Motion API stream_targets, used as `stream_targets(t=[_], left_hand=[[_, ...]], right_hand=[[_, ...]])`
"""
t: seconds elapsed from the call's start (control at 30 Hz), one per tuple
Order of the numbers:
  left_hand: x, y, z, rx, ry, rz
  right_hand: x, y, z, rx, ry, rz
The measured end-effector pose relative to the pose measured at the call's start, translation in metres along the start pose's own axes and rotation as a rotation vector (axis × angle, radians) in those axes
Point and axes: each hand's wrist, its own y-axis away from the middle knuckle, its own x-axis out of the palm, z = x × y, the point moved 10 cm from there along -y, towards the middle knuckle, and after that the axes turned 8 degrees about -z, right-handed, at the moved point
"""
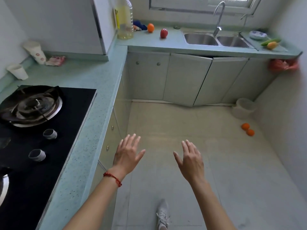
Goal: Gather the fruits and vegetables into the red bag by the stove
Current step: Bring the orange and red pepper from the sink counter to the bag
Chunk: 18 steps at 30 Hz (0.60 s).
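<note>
Both hands, left hand (127, 153) and right hand (191, 161), hovering spread and empty over the floor (182, 130), ready to collect. Lying scattered: orange (150, 27), apple (164, 33) on the counter (149, 41); two oranges (247, 129) on the floor; red bag (283, 64) seemingly hanging far right.

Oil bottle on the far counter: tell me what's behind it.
Behind the oil bottle lie a blue cloth and something orange-pink, maybe a carrot. The bottle hides the rest of both.

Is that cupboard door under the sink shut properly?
No, it is ajar. The pale cabinet door below the steel double sink tilts outward, and a dark gap shows along its top edge under the green counter.
</note>
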Motion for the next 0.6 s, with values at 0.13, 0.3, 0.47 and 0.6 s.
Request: stream_targets(t=[0.13, 0.3, 0.47, 0.6], left_hand=[[0.012, -0.055, -0.002, -0.021, -0.019, -0.022], [0.019, -0.129, -0.012, -0.049, -0.062, -0.033], [0.023, -0.200, -0.018, -0.070, -0.054, -0.041], [0.028, -0.261, -0.015, -0.069, -0.050, -0.045]], right_hand=[[0.015, -0.060, -0.016, -0.024, 0.028, 0.001], [0.021, -0.143, -0.030, -0.080, 0.028, -0.004], [0.024, -0.218, -0.044, -0.103, 0.022, -0.054], [0.036, -0.274, -0.044, -0.111, 0.024, -0.059]])
